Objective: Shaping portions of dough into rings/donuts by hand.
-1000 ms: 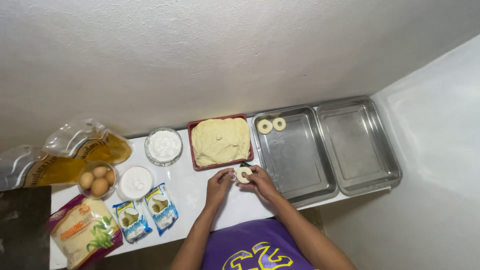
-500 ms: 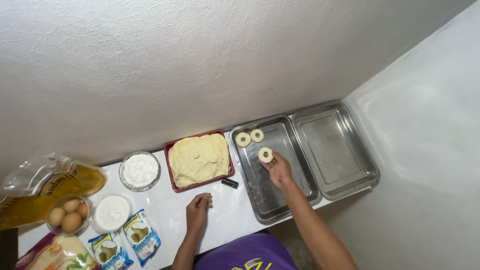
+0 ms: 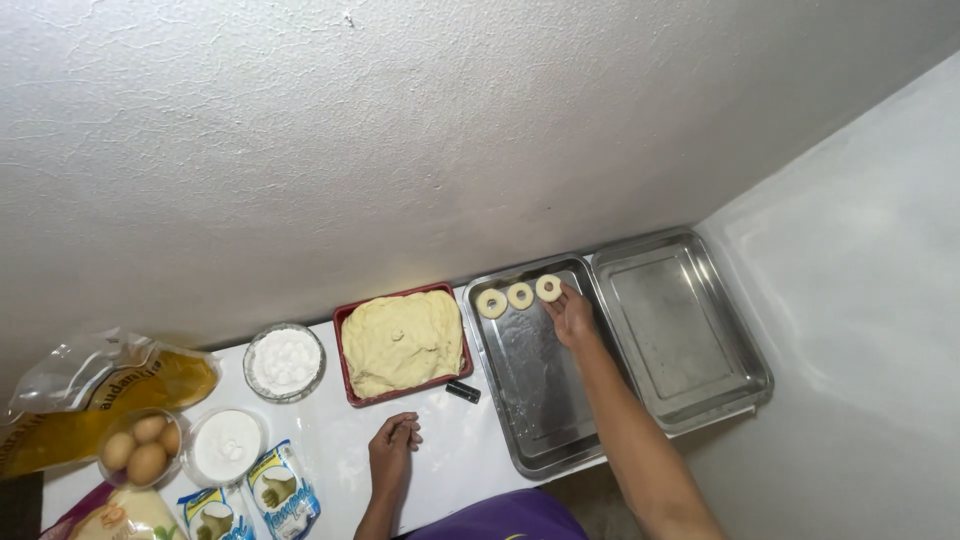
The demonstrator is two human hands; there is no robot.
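As the view looks straight down a white counter against a rough wall, entries run from the left of the frame to the right.

Far left: a clear bag of yellow contents (image 3: 105, 390) lies slumped at the counter's end, near a bowl of eggs (image 3: 135, 447).
Lower left: two small blue-and-white sachets (image 3: 250, 497) lie flat at the bottom edge, beside a round tub of white powder (image 3: 225, 445).
Left of centre: a glass bowl of white lumps (image 3: 285, 361) stands just beside the dough.
Centre: a red tray (image 3: 349, 385) holds a slab of pale yellow dough (image 3: 402, 341), close to the person so pieces can be taken from it.
Left hand (image 3: 392, 450): rests on the counter below the red tray, fingers loosely curled, holding nothing; probably parked there for balance.
Small dark object (image 3: 462, 392): lies on the counter between the red tray and the near steel tray; its kind cannot be told.
Near steel tray (image 3: 530, 415): carries three dough rings along its far edge, set side by side in a row so more will fit.
Dough ring (image 3: 548, 288): rightmost of the three, lying flat in the tray's upper right corner.
Right hand (image 3: 573, 318): reaches over the tray, fingertips at that ring, fingers relaxed; whether they pinch it cannot be told.
Right: a second steel tray (image 3: 745, 385) abuts the first.
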